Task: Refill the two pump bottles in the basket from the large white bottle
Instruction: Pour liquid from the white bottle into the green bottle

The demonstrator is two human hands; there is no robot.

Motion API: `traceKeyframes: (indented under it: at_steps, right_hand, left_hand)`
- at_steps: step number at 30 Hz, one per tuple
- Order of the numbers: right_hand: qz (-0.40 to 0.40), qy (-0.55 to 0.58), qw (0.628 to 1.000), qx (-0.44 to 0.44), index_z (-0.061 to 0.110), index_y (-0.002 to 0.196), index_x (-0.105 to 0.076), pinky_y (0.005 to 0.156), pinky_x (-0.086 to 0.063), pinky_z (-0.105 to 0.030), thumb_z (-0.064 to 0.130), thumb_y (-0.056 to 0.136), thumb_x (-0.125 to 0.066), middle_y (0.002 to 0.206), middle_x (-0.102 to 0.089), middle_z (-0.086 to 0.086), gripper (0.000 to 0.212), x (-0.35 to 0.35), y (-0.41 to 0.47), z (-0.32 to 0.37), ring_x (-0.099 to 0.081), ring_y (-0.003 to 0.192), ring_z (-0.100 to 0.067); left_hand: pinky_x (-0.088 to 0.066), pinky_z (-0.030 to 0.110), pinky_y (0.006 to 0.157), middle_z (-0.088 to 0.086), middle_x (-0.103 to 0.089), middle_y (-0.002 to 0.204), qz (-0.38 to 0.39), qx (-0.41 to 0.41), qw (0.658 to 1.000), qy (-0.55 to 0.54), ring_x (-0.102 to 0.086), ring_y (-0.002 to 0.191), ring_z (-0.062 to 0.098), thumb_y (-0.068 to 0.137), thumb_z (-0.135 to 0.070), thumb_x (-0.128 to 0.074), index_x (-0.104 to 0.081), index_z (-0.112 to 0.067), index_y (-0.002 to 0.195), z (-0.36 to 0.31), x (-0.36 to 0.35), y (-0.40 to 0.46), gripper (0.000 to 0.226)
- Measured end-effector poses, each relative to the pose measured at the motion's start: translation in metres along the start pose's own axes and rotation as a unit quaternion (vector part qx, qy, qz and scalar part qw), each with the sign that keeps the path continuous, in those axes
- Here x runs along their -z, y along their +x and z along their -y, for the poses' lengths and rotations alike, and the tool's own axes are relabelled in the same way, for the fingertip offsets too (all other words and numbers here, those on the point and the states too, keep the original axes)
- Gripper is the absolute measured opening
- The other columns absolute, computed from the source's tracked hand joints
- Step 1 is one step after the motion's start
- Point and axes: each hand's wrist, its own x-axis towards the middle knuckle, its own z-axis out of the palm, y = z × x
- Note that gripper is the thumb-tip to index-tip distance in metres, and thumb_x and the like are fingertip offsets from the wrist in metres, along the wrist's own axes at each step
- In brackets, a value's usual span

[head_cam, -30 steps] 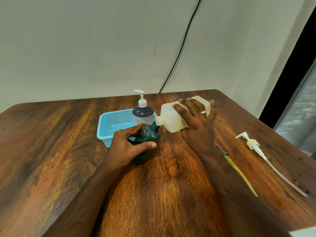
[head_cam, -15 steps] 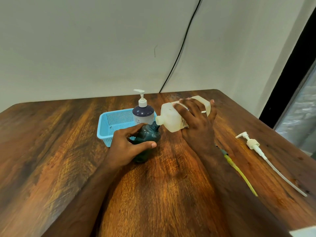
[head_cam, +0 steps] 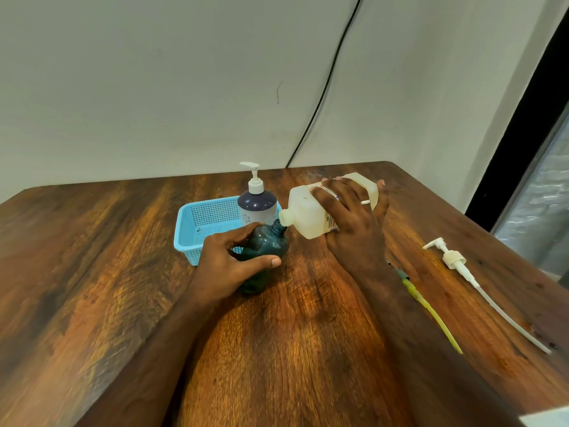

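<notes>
My right hand (head_cam: pixel 351 217) grips the large white bottle (head_cam: pixel 311 211), tipped on its side with its open spout at the mouth of a dark green bottle (head_cam: pixel 266 245). That green bottle stands on the table with no pump in it, and my left hand (head_cam: pixel 231 263) holds it around the body. A dark purple pump bottle (head_cam: pixel 257 204) with a white pump stands upright in the right end of the light blue basket (head_cam: pixel 200 223). No liquid stream is visible between the two mouths.
A loose white pump head (head_cam: pixel 452 260) with a long dip tube lies on the wooden table (head_cam: pixel 92 272) at the right. A yellow tube (head_cam: pixel 431 315) lies beside my right forearm. A black cable runs down the wall behind the table.
</notes>
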Motion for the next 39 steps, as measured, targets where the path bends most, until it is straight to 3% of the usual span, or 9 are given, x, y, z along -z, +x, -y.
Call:
traceKeyframes:
  at_steps: [3, 8, 15, 22, 27, 32, 36, 39]
  right_hand:
    - [0.003, -0.002, 1.0, 0.0, 0.033, 0.139, -0.045, 0.117, 0.0, -0.062, 0.031, 0.077, -0.081, 0.144, -0.053, -0.005, 0.071, -0.0003, 0.0001, -0.0004, -0.042, 0.138, -0.03]
    - [0.002, -0.002, 1.0, 0.0, 0.033, 0.139, -0.046, 0.117, -0.001, -0.063, 0.03, 0.077, -0.081, 0.144, -0.053, -0.006, 0.071, -0.0003, 0.0004, -0.0009, -0.042, 0.139, -0.031]
    - [0.003, 0.001, 1.0, -0.001, 0.033, 0.139, -0.045, 0.117, 0.0, -0.063, 0.032, 0.077, -0.081, 0.145, -0.052, -0.006, 0.072, 0.0001, 0.0006, -0.0018, -0.041, 0.14, -0.031]
    - [-0.001, -0.002, 1.0, 0.004, 0.032, 0.138, -0.046, 0.117, -0.003, -0.065, 0.033, 0.077, -0.081, 0.143, -0.054, -0.006, 0.071, -0.0008, 0.0003, -0.0013, -0.042, 0.139, -0.03]
    - [-0.004, 0.002, 1.0, 0.005, 0.032, 0.138, -0.047, 0.117, -0.002, -0.064, 0.03, 0.078, -0.079, 0.143, -0.054, -0.006, 0.068, 0.0013, 0.0009, -0.0006, -0.041, 0.139, -0.03]
    - [0.002, 0.0, 1.0, 0.002, 0.031, 0.138, -0.049, 0.117, 0.0, -0.062, 0.031, 0.078, -0.079, 0.143, -0.054, -0.005, 0.066, 0.0017, 0.0011, -0.0006, -0.041, 0.139, -0.03]
    - [-0.001, -0.005, 1.0, 0.005, 0.03, 0.137, -0.05, 0.117, -0.002, -0.063, 0.029, 0.077, -0.079, 0.143, -0.054, -0.005, 0.067, 0.0024, 0.0014, -0.0009, -0.041, 0.14, -0.029]
    - [-0.001, -0.007, 1.0, 0.005, 0.031, 0.137, -0.05, 0.117, -0.002, -0.063, 0.025, 0.076, -0.08, 0.143, -0.054, -0.004, 0.068, 0.0027, 0.0014, -0.0003, -0.041, 0.139, -0.029]
  left_hand:
    - [-0.049, 0.01, 0.081, -0.036, -0.066, 0.102, -0.001, 0.0, 1.0, -0.003, -0.058, 0.105, -0.014, 0.058, -0.052, -0.083, -0.061, -0.053, 0.106, -0.0002, 0.0006, 0.0004, 0.053]
    - [-0.051, 0.022, 0.091, -0.027, -0.068, 0.113, 0.0, 0.002, 1.0, -0.017, -0.06, 0.113, -0.002, 0.059, -0.051, -0.085, -0.064, -0.049, 0.111, 0.003, 0.0, 0.0007, 0.056]
    - [-0.049, 0.013, 0.084, -0.037, -0.065, 0.103, 0.003, 0.001, 1.0, -0.006, -0.057, 0.105, -0.018, 0.058, -0.052, -0.084, -0.062, -0.053, 0.107, 0.0023, 0.0005, 0.0017, 0.053]
    - [-0.052, 0.021, 0.09, -0.024, -0.067, 0.115, -0.002, -0.007, 1.0, -0.008, -0.059, 0.111, -0.003, 0.059, -0.052, -0.083, -0.063, -0.042, 0.119, 0.0042, 0.0, 0.0015, 0.064]
    - [-0.05, 0.019, 0.089, -0.028, -0.066, 0.11, -0.002, -0.009, 1.0, -0.008, -0.058, 0.105, -0.015, 0.059, -0.05, -0.084, -0.062, -0.047, 0.113, 0.0035, 0.0003, 0.0017, 0.058]
    - [-0.052, 0.023, 0.092, -0.023, -0.068, 0.115, -0.004, -0.01, 1.0, -0.006, -0.06, 0.11, -0.006, 0.059, -0.051, -0.084, -0.064, -0.041, 0.119, 0.0044, 0.0, 0.0022, 0.064]
    - [-0.052, 0.021, 0.091, -0.025, -0.068, 0.113, -0.003, -0.017, 1.0, 0.001, -0.058, 0.108, -0.013, 0.061, -0.051, -0.086, -0.063, -0.043, 0.119, 0.0067, 0.0004, 0.0035, 0.063]
    - [-0.053, 0.023, 0.092, -0.023, -0.069, 0.115, -0.005, -0.016, 1.0, 0.002, -0.06, 0.11, -0.009, 0.057, -0.062, -0.087, -0.065, -0.038, 0.124, 0.0083, 0.0003, 0.004, 0.074]
